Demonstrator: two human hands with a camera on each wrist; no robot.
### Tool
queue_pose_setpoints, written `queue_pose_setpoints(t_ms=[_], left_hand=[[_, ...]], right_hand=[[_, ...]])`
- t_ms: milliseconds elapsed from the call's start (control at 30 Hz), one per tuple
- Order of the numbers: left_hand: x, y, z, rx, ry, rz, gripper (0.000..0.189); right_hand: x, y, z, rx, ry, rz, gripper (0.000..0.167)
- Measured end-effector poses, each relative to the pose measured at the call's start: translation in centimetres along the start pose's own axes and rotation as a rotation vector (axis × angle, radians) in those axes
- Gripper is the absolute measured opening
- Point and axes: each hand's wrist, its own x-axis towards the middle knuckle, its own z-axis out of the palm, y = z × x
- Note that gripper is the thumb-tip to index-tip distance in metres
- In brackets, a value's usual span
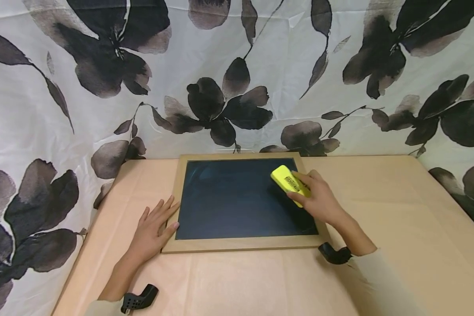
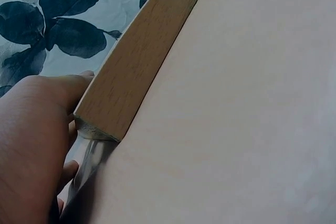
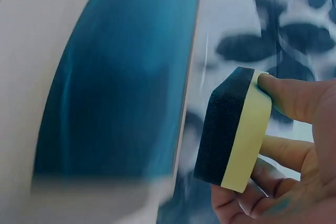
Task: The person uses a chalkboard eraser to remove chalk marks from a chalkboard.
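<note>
A small blackboard (image 1: 237,202) in a light wooden frame (image 1: 241,244) lies on the table. My right hand (image 1: 321,197) grips a yellow board eraser (image 1: 290,184) over the board's right part. In the right wrist view the eraser (image 3: 233,129) shows a dark felt side facing the board, with thumb and fingers on its yellow back. Bluish smudges mark that palm. My left hand (image 1: 152,232) touches the frame's left edge with fingers extended. In the left wrist view its thumb lies along the frame's corner (image 2: 121,82), and the other fingers are partly hidden.
The table (image 1: 237,281) has a pale tan cover. Behind and to the left hangs a white cloth (image 1: 292,57) with dark flower prints. Black camera mounts sit at the left wrist (image 1: 139,299) and the right wrist (image 1: 335,253). Faint pale streaks show on the board's upper left.
</note>
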Motion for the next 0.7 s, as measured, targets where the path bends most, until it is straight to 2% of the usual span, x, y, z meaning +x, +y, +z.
queue_pose_setpoints(t_ms=[200, 400, 500, 700], left_hand=[[0.0, 0.0, 0.0, 0.0, 0.002, 0.0, 0.055], [-0.1, 0.0, 0.0, -0.007, 0.005, -0.001, 0.055], [0.0, -0.1, 0.1, -0.01, 0.001, 0.0, 0.055], [-0.1, -0.1, 0.1, 0.001, 0.001, -0.009, 0.055]], right_hand=[[-2.3, 4.5, -3.0, -0.076, 0.102, 0.144, 0.063], [-3.9, 7.7, -3.7, -0.144, 0.13, 0.314, 0.064], [-4.6, 8.7, -3.7, -0.164, 0.115, 0.351, 0.065], [-5.1, 9.6, -3.1, -0.179, 0.082, 0.355, 0.067]])
